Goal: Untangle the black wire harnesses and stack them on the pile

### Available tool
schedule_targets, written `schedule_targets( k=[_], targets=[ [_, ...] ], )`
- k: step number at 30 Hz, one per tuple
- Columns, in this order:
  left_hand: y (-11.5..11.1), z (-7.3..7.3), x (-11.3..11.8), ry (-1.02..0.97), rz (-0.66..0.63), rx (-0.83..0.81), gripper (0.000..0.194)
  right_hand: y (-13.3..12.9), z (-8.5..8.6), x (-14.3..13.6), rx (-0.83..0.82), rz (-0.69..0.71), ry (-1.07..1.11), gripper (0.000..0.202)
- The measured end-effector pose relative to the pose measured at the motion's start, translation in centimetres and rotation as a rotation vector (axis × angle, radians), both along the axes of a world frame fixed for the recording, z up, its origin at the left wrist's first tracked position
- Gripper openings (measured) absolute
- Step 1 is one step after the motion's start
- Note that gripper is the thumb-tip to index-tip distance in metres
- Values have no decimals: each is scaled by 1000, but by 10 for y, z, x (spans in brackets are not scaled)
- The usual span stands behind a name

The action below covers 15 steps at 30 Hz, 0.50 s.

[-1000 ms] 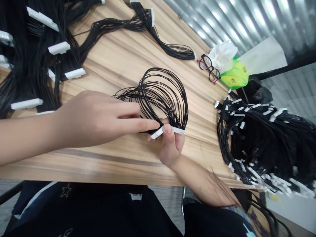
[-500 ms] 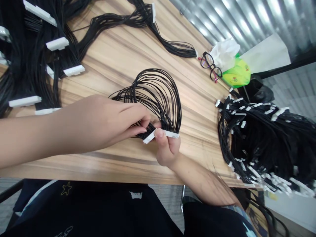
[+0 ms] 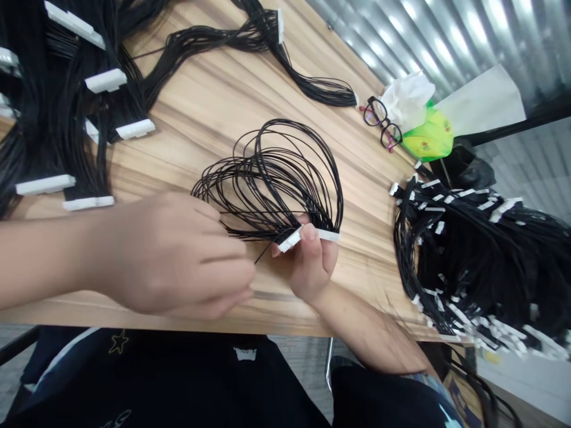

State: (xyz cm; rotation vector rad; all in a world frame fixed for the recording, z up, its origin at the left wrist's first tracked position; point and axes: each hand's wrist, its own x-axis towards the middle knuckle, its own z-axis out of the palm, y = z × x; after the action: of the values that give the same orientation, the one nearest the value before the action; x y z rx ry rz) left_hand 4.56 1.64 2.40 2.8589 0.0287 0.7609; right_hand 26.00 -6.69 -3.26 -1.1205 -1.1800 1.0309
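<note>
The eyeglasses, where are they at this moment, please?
In the head view, the eyeglasses lie at the upper right, on the wooden table near its far edge, beside the crumpled white material and the yellow-green packet.

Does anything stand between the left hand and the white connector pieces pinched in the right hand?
Nothing solid is visible between the left hand and the white connector pieces in the right hand; only a thin black wire crosses the gap.

Right grip (image 3: pixel 311 267) holding white connectors (image 3: pixel 289 240), looped black wires (image 3: pixel 300 132), wooden table (image 3: pixel 200 107)
</note>
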Motion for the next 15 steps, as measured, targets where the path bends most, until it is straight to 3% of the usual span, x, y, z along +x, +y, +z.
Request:
schedule_targets(
  k=[2,4,8,12,13,15],
  targets=[
    [-1,-3,0,9,212,-35,32,-3,-5,2,-7,40,-27,40],
    [1,-6,-2,20,313,-12,30,-5,-7,3,2,65,-42,39],
    [8,-10,-6,64,270,122,51,-5,-3,2,72,93,-17,22],
    [12,-12,-9,101,243,128,66,-4,2,-1,109,84,50,14],
    [12,-11,-10,101,239,94,66,-5,3,-2,104,80,47,15],
    [10,-9,-10,77,292,-134,59,-5,4,-2,90,73,9,18]
  ],
)
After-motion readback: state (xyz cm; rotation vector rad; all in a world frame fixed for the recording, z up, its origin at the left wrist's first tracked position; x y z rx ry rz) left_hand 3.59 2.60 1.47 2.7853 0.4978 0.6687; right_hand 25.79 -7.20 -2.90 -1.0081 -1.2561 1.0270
